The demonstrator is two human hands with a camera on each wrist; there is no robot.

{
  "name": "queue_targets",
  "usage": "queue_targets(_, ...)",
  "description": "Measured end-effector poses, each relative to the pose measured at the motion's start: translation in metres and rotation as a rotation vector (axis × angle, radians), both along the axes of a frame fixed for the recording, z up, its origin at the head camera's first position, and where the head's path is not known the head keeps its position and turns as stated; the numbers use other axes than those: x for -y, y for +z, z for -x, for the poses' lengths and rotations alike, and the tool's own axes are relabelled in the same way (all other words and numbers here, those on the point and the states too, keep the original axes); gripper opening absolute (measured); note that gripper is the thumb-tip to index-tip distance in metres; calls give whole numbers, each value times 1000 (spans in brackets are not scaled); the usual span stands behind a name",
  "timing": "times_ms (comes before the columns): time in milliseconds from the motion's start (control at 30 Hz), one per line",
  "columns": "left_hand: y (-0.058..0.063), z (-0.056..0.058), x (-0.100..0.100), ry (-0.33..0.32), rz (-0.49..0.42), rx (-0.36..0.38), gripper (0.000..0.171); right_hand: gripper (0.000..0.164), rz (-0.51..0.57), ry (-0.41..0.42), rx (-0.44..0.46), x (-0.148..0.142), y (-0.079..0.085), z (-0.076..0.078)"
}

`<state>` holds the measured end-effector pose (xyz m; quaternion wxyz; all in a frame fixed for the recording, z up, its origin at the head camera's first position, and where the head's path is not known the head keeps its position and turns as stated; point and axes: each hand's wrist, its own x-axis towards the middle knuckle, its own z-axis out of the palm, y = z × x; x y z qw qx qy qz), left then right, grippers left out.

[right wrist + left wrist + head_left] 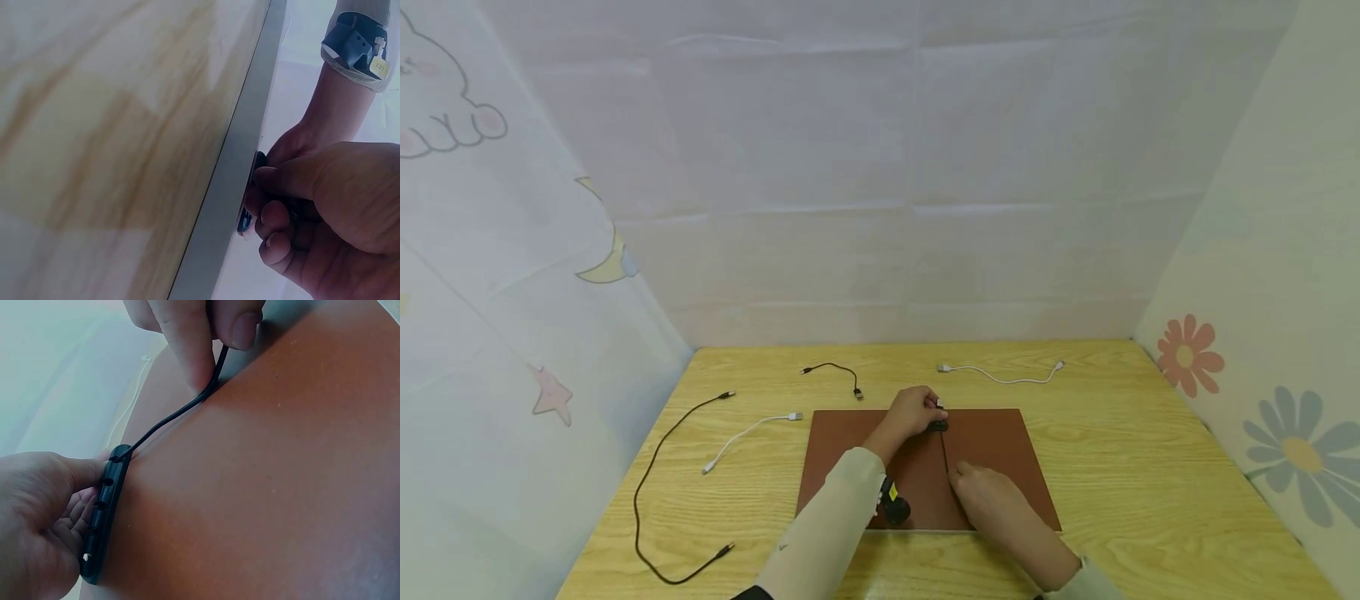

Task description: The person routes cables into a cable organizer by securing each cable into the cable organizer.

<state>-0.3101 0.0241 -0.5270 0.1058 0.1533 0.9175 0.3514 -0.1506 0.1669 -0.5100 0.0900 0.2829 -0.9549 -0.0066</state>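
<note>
On the brown mat (910,471), my left hand (913,410) grips a black slotted cable holder (106,515), its thumb against the side by the slots. A thin black cable (165,420) runs from the holder's end slot toward my right hand (992,500). Thumb and fingers of that hand pinch the cable nearer the mat's front edge, as the left wrist view shows from above. In the right wrist view, the curled right fingers (275,219) overlap part of the holder, with the left hand behind it.
Left of the mat lie a long black cable (638,500) and a short white cable (745,432). Behind it are a short black USB cable (850,372) and another white cable (1000,380). Patterned cloth walls (865,208) border the wooden table (1150,475) at back and sides.
</note>
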Motion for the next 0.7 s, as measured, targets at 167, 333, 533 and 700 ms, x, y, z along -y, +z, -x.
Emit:
queue_targets(167, -1, -1, 0, 8, -1, -5, 28, 8, -9, -14, 28, 0, 0, 0)
queue_targets(333, -2, -1, 0, 4, 7, -13, 28, 10, -14, -18, 41, 0, 1, -1)
queue_targets(533, -1, 0, -1, 3, 27, -29, 27, 13, -16, -15, 49, -1, 1, -1)
queue_targets(700, 0, 0, -1, 6, 24, -21, 28, 14, -12, -16, 57, -2, 1, -1)
